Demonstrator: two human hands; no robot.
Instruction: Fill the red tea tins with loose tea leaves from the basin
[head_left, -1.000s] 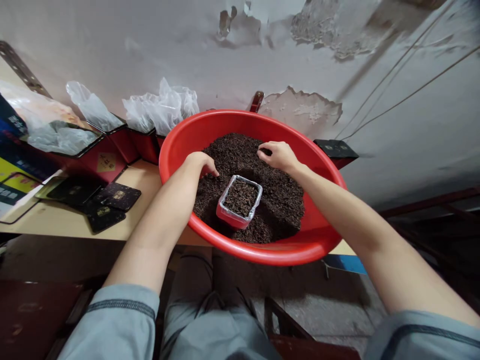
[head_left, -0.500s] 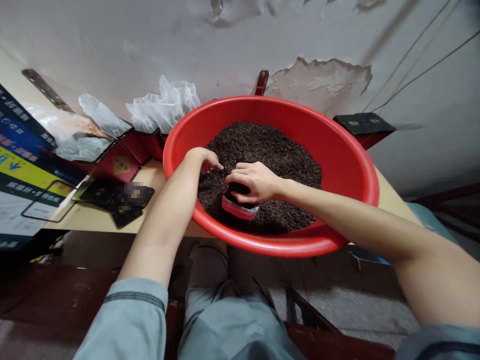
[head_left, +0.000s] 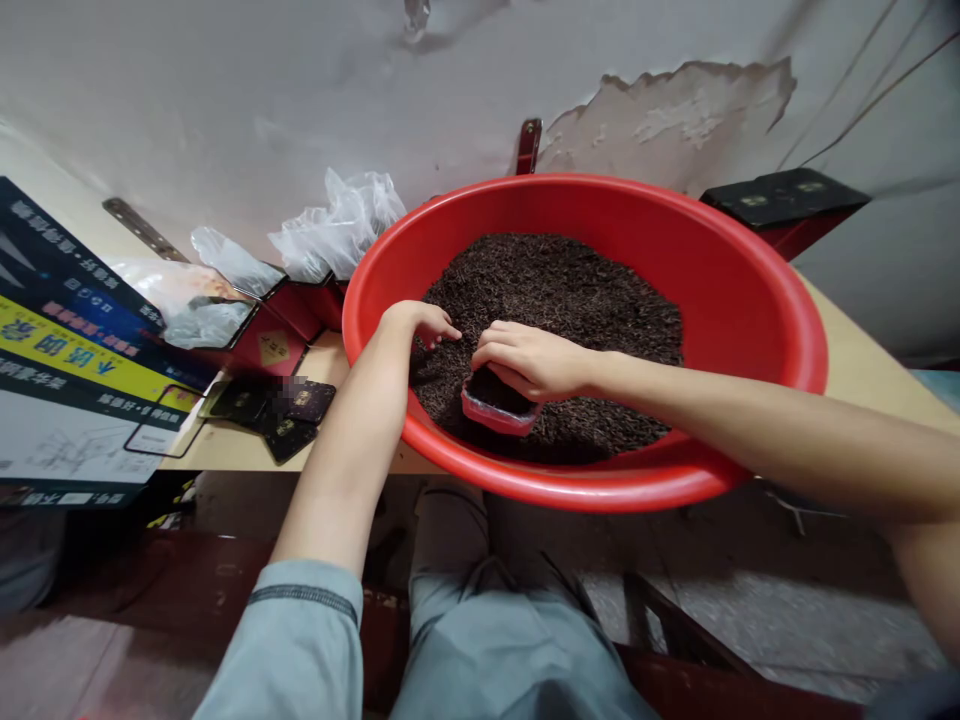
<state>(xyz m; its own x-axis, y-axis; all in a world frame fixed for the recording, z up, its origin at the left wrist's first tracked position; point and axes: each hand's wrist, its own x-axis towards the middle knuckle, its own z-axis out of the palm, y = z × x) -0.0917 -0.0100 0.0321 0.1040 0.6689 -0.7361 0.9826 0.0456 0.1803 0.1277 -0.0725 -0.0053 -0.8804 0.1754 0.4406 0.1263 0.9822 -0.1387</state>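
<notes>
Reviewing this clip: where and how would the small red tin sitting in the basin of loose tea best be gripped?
Probably across its two long side walls, coming down from above. The small red tin sits open-topped and part sunk in the loose tea, so its base is buried and only the upper rim is free. The right hand already covers its top; the left hand rests beside it.

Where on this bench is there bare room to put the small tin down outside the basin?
Bare tabletop shows right of the red basin, up to the black-lidded box. A narrower strip lies between the basin and the black lids. Further left is crowded: bag-lined red tins, printed cartons.
</notes>
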